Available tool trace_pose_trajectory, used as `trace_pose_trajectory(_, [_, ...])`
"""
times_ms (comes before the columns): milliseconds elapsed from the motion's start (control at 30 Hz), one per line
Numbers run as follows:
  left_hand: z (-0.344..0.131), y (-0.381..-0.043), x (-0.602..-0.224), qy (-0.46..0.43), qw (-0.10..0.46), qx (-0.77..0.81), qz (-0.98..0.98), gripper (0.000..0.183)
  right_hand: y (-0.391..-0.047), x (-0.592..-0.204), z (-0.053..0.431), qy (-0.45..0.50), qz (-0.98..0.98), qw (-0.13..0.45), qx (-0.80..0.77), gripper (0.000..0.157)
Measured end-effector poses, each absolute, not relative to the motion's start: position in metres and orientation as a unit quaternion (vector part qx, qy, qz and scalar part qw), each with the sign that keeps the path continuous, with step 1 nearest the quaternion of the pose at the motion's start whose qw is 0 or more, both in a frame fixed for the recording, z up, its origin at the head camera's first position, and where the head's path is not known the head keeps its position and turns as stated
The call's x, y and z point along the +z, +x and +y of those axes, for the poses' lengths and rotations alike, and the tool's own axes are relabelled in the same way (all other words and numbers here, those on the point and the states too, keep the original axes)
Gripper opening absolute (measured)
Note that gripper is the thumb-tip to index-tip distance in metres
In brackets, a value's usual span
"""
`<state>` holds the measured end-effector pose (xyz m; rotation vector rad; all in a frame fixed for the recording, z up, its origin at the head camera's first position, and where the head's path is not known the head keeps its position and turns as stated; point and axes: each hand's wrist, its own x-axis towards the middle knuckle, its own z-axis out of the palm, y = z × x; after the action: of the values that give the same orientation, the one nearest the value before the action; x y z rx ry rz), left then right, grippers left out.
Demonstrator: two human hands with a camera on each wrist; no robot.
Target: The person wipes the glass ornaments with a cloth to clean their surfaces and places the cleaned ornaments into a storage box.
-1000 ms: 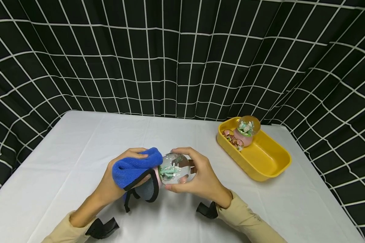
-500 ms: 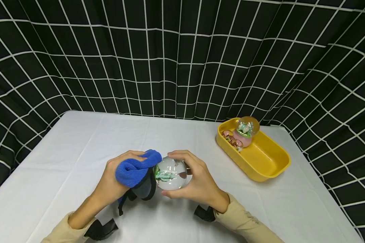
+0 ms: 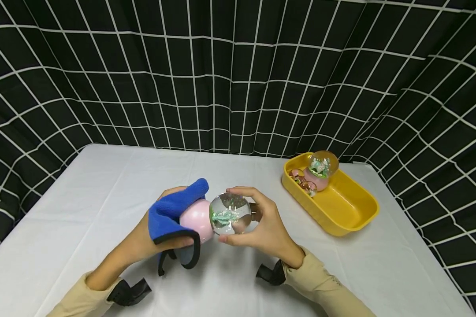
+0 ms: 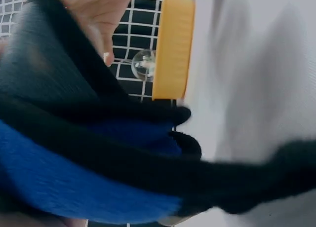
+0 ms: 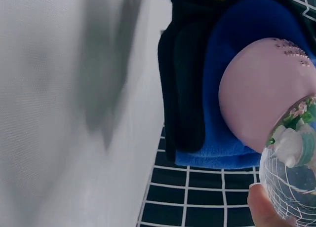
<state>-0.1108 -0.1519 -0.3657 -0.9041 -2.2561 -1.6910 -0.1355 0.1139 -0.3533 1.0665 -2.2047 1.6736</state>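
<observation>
A snow globe with a pink base (image 3: 197, 219) and a clear ball (image 3: 231, 214) lies sideways above the table, between both hands. My right hand (image 3: 267, 222) grips the ball, thumb below and fingers over the top. In my left hand (image 3: 143, 233) is a blue cloth (image 3: 168, 211) with black edging, wrapped partly round the pink base. The right wrist view shows the base (image 5: 266, 94) against the cloth (image 5: 217, 160). Cloth (image 4: 89, 182) fills much of the left wrist view and hides the globe there.
A yellow tray (image 3: 365, 202) stands at the right of the white table (image 3: 103, 185). Inside its far end are a second snow globe (image 3: 321, 169) and several small clear-and-pink pieces (image 3: 303, 181). Behind the table hangs a black curtain (image 3: 206, 88) with white grid lines.
The left hand and cloth have drawn back from the ball, baring the pink base that the cloth covered before. The globe has shifted slightly right and up with the right hand.
</observation>
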Motion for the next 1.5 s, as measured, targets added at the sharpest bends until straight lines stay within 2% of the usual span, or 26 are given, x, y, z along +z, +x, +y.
trace_pose_trajectory(67, [-0.149, -0.109, -0.367, -0.322, 0.095, -0.556, -0.76, 0.097, -0.136, -0.353, 0.114, 0.354, -0.741, 0.085, 0.564, 0.081])
trace_pose_trajectory(133, [-0.146, -0.107, -0.367, -0.324, 0.119, -0.548, -0.762, 0.095, -0.135, -0.353, 0.114, 0.36, -0.738, 0.085, 0.565, 0.081])
trace_pose_trajectory(333, [-0.143, -0.107, -0.364, -0.31, 0.22, -0.583, -0.718, 0.051, -0.134, -0.352, 0.113, 0.408, -0.721, 0.085, 0.554, 0.08])
trace_pose_trajectory(467, [-0.146, -0.108, -0.364, -0.308, 0.232, -0.597, -0.704, 0.043, -0.133, -0.352, 0.113, 0.431, -0.712, 0.08, 0.549, 0.08])
trace_pose_trajectory(600, [-0.151, -0.109, -0.366, -0.313, 0.162, -0.617, -0.703, 0.058, -0.133, -0.353, 0.113, 0.449, -0.697, 0.086, 0.552, 0.078])
trace_pose_trajectory(700, [-0.152, -0.11, -0.367, -0.336, 0.108, -0.627, -0.695, 0.083, -0.134, -0.353, 0.113, 0.451, -0.684, 0.099, 0.565, 0.078])
trace_pose_trajectory(833, [-0.149, -0.114, -0.367, -0.38, 0.107, -0.601, -0.695, 0.105, -0.136, -0.353, 0.114, 0.44, -0.674, 0.111, 0.583, 0.079])
trace_pose_trajectory(1000, [-0.147, -0.113, -0.37, -0.372, 0.129, -0.586, -0.709, 0.106, -0.137, -0.351, 0.114, 0.435, -0.677, 0.109, 0.583, 0.086])
trace_pose_trajectory(1167, [-0.145, -0.107, -0.373, -0.342, 0.135, -0.611, -0.701, 0.108, -0.135, -0.35, 0.114, 0.403, -0.708, 0.073, 0.576, 0.096])
trace_pose_trajectory(1300, [-0.144, -0.103, -0.371, -0.32, 0.133, -0.627, -0.698, 0.112, -0.135, -0.35, 0.116, 0.379, -0.735, 0.055, 0.559, 0.093])
trace_pose_trajectory(1500, [-0.143, -0.1, -0.369, -0.303, 0.124, -0.625, -0.709, 0.113, -0.134, -0.349, 0.115, 0.358, -0.729, -0.002, 0.583, 0.094])
